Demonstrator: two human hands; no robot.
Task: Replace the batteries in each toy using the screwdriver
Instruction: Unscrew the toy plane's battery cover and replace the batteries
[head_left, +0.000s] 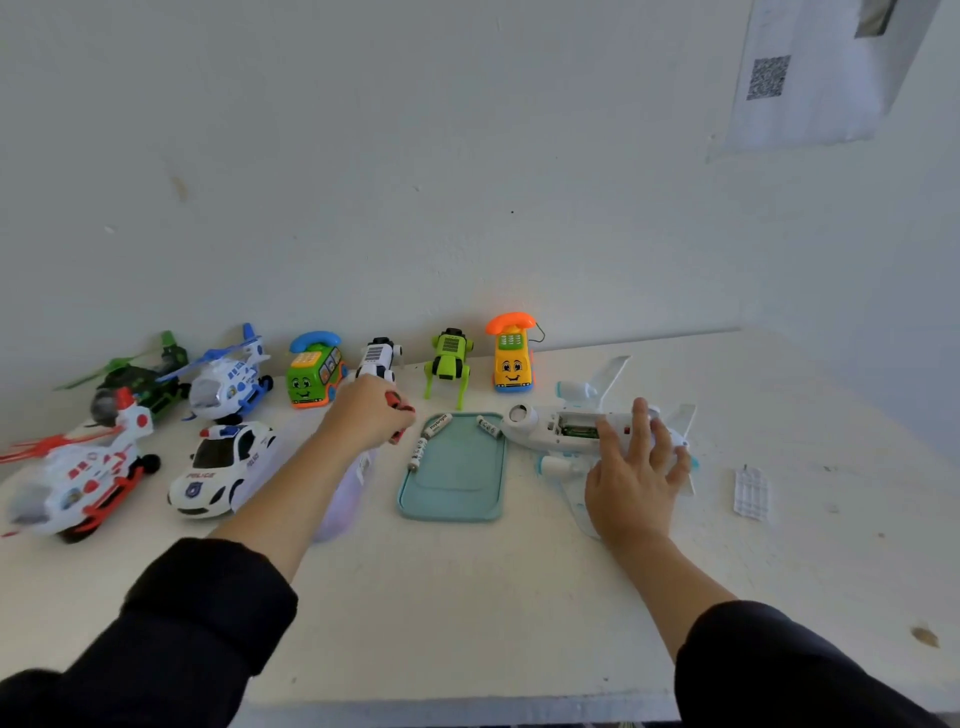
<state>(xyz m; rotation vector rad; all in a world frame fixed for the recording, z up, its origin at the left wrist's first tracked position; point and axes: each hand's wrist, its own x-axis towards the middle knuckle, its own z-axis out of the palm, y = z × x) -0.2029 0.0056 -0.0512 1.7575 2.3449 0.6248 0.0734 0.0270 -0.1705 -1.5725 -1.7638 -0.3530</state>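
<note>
- Airplane toy (561, 434) lies belly-up on the worktop (467, 597), right of the teal tray (452, 499), battery bay open, long axis left-right.
- Right hand (636, 467) rests on its tail half, fingers straight.
- Left hand (369, 413) grips a red screwdriver (400, 415) beyond the tray, farther off.
- Loose batteries (436, 426) lie at the tray's far edge.
</note>
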